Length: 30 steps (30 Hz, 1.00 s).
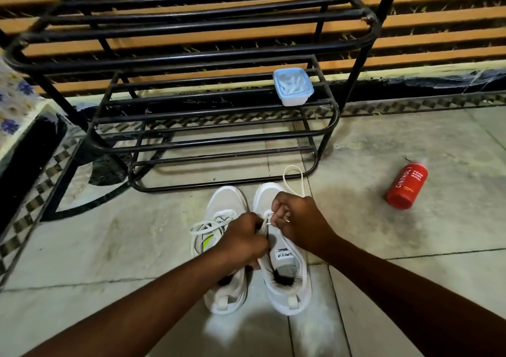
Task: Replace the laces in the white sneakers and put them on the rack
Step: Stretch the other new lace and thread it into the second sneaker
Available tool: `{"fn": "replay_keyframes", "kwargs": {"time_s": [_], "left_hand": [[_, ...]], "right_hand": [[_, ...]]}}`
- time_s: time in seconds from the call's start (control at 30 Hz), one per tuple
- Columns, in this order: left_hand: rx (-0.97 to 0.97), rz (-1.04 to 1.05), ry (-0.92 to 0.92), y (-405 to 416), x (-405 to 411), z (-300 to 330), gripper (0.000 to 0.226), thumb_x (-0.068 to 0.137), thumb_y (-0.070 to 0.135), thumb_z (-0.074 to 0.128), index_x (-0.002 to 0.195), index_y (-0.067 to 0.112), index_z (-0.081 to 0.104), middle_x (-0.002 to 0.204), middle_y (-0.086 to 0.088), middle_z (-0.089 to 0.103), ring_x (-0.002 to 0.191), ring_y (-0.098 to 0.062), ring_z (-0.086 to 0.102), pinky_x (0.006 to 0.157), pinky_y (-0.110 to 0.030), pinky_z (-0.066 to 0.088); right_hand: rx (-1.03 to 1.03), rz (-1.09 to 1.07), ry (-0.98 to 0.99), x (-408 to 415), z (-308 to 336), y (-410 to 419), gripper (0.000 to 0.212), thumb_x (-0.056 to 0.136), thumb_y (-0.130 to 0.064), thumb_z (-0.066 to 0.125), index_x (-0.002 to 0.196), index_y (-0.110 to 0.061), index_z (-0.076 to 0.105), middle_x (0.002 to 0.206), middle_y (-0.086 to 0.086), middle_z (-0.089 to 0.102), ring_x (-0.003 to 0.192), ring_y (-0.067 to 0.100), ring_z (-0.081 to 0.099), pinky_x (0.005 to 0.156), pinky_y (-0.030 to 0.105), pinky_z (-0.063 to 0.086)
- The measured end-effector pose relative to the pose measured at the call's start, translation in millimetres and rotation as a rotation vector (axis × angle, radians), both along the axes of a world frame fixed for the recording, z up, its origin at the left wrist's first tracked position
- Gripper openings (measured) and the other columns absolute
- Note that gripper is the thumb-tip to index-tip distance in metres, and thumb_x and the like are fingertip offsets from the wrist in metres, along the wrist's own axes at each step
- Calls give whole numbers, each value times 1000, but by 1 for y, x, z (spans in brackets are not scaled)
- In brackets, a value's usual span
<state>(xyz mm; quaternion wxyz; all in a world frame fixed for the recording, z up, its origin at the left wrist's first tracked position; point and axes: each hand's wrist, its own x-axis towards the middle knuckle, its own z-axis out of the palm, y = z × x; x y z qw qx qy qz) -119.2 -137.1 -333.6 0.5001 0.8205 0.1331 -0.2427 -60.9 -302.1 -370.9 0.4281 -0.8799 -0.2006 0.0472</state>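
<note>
Two white sneakers are positioned side by side on the tiled floor (410,233), toes directed toward the black metal rack (208,137) just beyond them. The left sneaker (227,208) is already threaded, with its lace lying in loose loops over the tongue. The right sneaker (287,274) is being worked on at its front eyelets.

The left hand (241,241) is curled over the inner edge of the right sneaker's throat; what its fingertips grip is hidden beneath the knuckles, though the eyelet edge appears to be pinched. The right hand (298,219) is closed in a pinch on the white lace (294,178), whose free length is seen arching forward in a loop past the toe of the right sneaker and returning to the fist. A short run of the same lace is visible between the two hands, at the eyelets.

A small clear plastic container (293,86) (lid on, pale contents not identifiable) is located on the rack's lower shelf, toward its right end. A red bottle (405,185) lies on its side on the floor, well apart from the sneakers to the right.
</note>
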Motion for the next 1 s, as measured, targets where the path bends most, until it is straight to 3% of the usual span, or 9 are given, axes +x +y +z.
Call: {"fn": "replay_keyframes", "kwargs": {"time_s": [0.1, 0.23, 0.33, 0.4, 0.57, 0.7, 0.83, 0.93, 1.0], "left_hand": [[-18, 10, 18, -1, 0, 0, 43, 64, 11, 58, 105, 13, 69, 96, -20, 72, 77, -40, 75, 62, -58, 63], [-14, -42, 20, -4, 0, 3, 36, 77, 9, 67, 112, 15, 68, 101, -19, 71, 83, -37, 75, 67, -56, 64], [-30, -84, 24, -3, 1, 7, 35, 82, 10, 70, 117, 12, 65, 107, -22, 70, 93, -39, 74, 71, -55, 64], [-30, -104, 23, -1, 1, 8, 32, 88, 4, 69, 118, 11, 63, 108, -22, 70, 96, -38, 74, 74, -55, 64], [-14, -114, 18, 1, 5, 0, 38, 82, 10, 74, 117, 17, 62, 108, -14, 70, 90, -31, 76, 70, -51, 65], [62, -152, -36, -1, 4, -1, 35, 80, 17, 77, 112, 15, 61, 100, -14, 70, 80, -32, 76, 63, -49, 65], [144, -209, -137, -3, 3, -4, 33, 73, 25, 79, 102, 17, 64, 89, -6, 70, 79, -25, 72, 68, -50, 62], [179, -220, -151, -6, 4, -5, 35, 72, 30, 81, 102, 21, 66, 94, -1, 70, 83, -16, 70, 71, -41, 62], [185, -224, -141, -7, 5, -5, 38, 69, 33, 78, 103, 22, 65, 97, -2, 69, 84, -17, 70, 72, -42, 63]], "right_hand": [[28, -108, 6, -2, -3, 1, 20, 73, 4, 70, 80, -13, 61, 61, -6, 70, 64, 2, 69, 68, 18, 53], [-9, -94, -9, 1, -3, -1, 22, 72, 5, 72, 78, -13, 61, 59, -4, 68, 63, 2, 67, 66, 8, 45], [-89, -11, -130, 1, -4, -1, 28, 70, 3, 70, 80, -19, 54, 62, -4, 62, 62, 12, 62, 76, 24, 47], [-114, -20, -192, -1, -5, 1, 29, 68, -1, 70, 79, -21, 51, 64, -5, 57, 61, 21, 58, 74, 37, 48], [-162, -44, -251, -5, -7, 12, 31, 71, -8, 62, 80, -27, 39, 67, -7, 46, 59, 22, 41, 60, 41, 50], [-93, 39, -203, -3, -7, 3, 25, 76, -5, 70, 81, -19, 50, 68, -8, 52, 60, 15, 52, 60, 34, 50], [-41, 45, -101, 0, -8, -11, 17, 75, -1, 74, 82, -14, 64, 64, -10, 59, 59, 2, 57, 61, 11, 44], [2, 1, -32, 3, -9, -12, 17, 77, 3, 71, 81, -13, 66, 61, -7, 61, 58, 4, 60, 63, 12, 45], [31, -49, 22, 3, -11, -9, 18, 77, 2, 74, 80, -13, 65, 60, -9, 60, 58, 4, 59, 63, 12, 44]]}}
